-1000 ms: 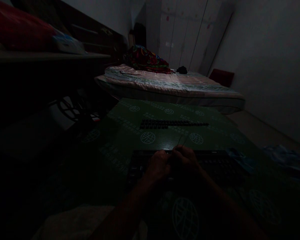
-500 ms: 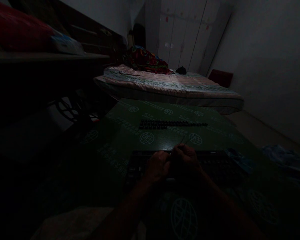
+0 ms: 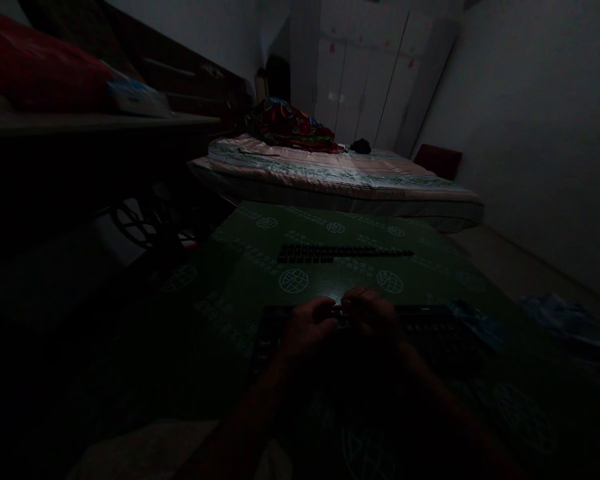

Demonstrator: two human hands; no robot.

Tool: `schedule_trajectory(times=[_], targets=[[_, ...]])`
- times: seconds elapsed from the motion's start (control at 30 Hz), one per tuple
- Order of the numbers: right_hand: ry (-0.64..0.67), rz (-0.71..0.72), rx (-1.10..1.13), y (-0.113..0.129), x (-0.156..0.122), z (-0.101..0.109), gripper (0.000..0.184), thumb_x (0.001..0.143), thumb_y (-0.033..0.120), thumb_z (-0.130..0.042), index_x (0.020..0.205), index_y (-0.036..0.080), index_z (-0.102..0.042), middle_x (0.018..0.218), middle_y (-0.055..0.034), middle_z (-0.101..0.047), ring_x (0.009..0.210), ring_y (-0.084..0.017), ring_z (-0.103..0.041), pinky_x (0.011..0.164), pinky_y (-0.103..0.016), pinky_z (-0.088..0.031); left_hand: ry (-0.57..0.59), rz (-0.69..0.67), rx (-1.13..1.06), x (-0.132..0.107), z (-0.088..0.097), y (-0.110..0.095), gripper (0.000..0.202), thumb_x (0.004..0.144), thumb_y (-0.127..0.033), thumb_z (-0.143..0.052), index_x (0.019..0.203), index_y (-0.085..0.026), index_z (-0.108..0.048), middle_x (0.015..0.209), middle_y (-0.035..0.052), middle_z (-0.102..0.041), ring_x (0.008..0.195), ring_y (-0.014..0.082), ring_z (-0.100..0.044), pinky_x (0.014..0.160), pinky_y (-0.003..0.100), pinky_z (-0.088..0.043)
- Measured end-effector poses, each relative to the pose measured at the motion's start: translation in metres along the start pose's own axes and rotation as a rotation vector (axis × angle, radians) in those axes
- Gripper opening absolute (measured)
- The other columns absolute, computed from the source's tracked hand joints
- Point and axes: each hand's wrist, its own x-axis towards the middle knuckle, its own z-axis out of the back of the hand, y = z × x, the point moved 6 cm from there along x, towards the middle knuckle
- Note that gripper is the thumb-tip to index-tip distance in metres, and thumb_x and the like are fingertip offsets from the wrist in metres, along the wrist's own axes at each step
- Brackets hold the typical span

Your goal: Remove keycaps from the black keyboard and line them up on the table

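A dark keyboard (image 3: 440, 330) lies on the green table, with part of its key area in deep shadow. My left hand (image 3: 307, 327) is over its left half, thumb and fingers curled together in a pinch. Right beside it, my right hand (image 3: 373, 317) is closed, with the thin ends of a wire tool (image 3: 367, 291) showing above the fingers. The fingertips of both hands nearly meet around a small dark object (image 3: 337, 308), too dim to name. Beyond the keyboard, loose black keycaps (image 3: 307, 253) are laid out in rows.
The green table (image 3: 245, 267) bears printed globe marks. Blue crumpled plastic (image 3: 477, 323) lies at the keyboard's right end. A bed (image 3: 340, 173) stands past the far edge, a shelf (image 3: 190, 120) at left. Cloth (image 3: 565, 317) lies to the right. The room is very dark.
My right hand has turned, and the wire tool's ends now lie lower and flatter. My left hand's fingertips have opened slightly around a small object between the hands. The view has tilted slightly up.
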Motion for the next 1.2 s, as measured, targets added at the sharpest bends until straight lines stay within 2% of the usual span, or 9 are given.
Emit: schedule_trajectory(times=[0.1,0.27,0.47,0.73,0.87,0.93,1.07,1.13,1.2], targets=[[0.033,0.076,-0.139,0.004,0.001,0.001,0.017,0.081,0.024,-0.043,0.085,0.019,-0.058,0.077,-0.007,-0.062,0.075,-0.018,-0.058,0.068,-0.028,-0.045,-0.043,0.062,-0.065,-0.001,0.008,0.0,0.023,0.061,-0.022,-0.059,0.083,-0.015,-0.064,0.083,0.003,-0.068,0.081,0.019,-0.061,0.075,0.03,-0.047],[0.244,0.104,-0.062,0.02,-0.002,-0.01,0.022,0.08,0.019,-0.043,0.096,0.018,-0.058,0.082,-0.0049,-0.067,0.07,-0.014,-0.061,0.061,-0.021,-0.046,-0.05,0.141,-0.215,-0.004,0.018,0.003,0.023,0.058,-0.024,-0.064,0.079,-0.014,-0.064,0.079,0.0031,-0.068,0.076,0.0186,-0.061,0.072,0.028,-0.046],[0.265,0.063,0.008,0.018,0.0,-0.017,0.025,0.078,0.021,-0.049,0.1,0.018,-0.059,0.083,-0.0046,-0.069,0.065,-0.012,-0.063,0.057,-0.019,-0.045,0.024,0.152,-0.388,0.0,0.019,0.013,0.026,0.056,-0.022,-0.068,0.08,-0.013,-0.062,0.075,0.0019,-0.066,0.072,0.0166,-0.061,0.069,0.027,-0.046],[0.422,0.005,-0.21,0.006,0.015,-0.027,0.024,0.072,0.02,-0.056,0.094,0.016,-0.064,0.07,-0.0031,-0.068,0.056,-0.011,-0.06,0.05,-0.017,-0.039,0.031,0.201,-0.448,0.005,0.022,0.024,0.045,0.051,-0.022,-0.073,0.094,-0.015,-0.06,0.078,0.0024,-0.066,0.069,0.0174,-0.062,0.067,0.029,-0.046],[0.52,-0.027,-0.207,0.008,0.022,-0.03,0.022,0.071,0.02,-0.058,0.092,0.017,-0.065,0.064,-0.0004,-0.066,0.053,-0.009,-0.056,0.047,-0.015,-0.035,0.058,0.212,-0.445,0.006,0.023,0.024,0.046,0.052,-0.023,-0.072,0.096,-0.015,-0.059,0.081,0.0036,-0.066,0.073,0.0181,-0.062,0.067,0.028,-0.046],[0.526,-0.047,-0.161,0.005,0.029,-0.028,0.021,0.071,0.021,-0.058,0.091,0.017,-0.065,0.06,0.0008,-0.063,0.05,-0.008,-0.053,0.047,-0.015,-0.034,0.029,0.212,-0.425,0.006,0.025,0.024,0.047,0.053,-0.025,-0.072,0.096,-0.015,-0.059,0.08,0.0035,-0.066,0.072,0.0174,-0.062,0.065,0.027,-0.046],[0.438,-0.132,-0.04,-0.026,0.056,-0.015,0.019,0.072,0.026,-0.056,0.085,0.015,-0.065,0.067,-0.0007,-0.064,0.053,-0.007,-0.052,0.049,-0.016,-0.037,-0.131,0.222,-0.365,0.004,0.035,0.021,0.044,0.055,-0.03,-0.07,0.095,-0.014,-0.061,0.074,0.0022,-0.065,0.064,0.0147,-0.06,0.058,0.024,-0.044],[0.376,-0.209,-0.058,-0.057,0.073,-0.01,0.02,0.071,0.026,-0.056,0.084,0.014,-0.065,0.073,-0.0022,-0.065,0.051,-0.007,-0.052,0.048,-0.017,-0.038,-0.187,0.236,-0.376,0.001,0.038,0.02,0.042,0.055,-0.031,-0.069,0.092,-0.013,-0.061,0.072,0.0023,-0.065,0.062,0.0144,-0.059,0.057,0.023,-0.044],[0.328,-0.317,-0.154,-0.094,0.088,-0.007,0.02,0.068,0.024,-0.058,0.083,0.014,-0.066,0.064,-0.0002,-0.063,0.047,-0.008,-0.051,0.047,-0.017,-0.038,-0.204,0.255,-0.4,-0.002,0.039,0.019,0.038,0.056,-0.03,-0.068,0.089,-0.013,-0.062,0.069,0.0017,-0.065,0.06,0.0139,-0.059,0.056,0.023,-0.044]])
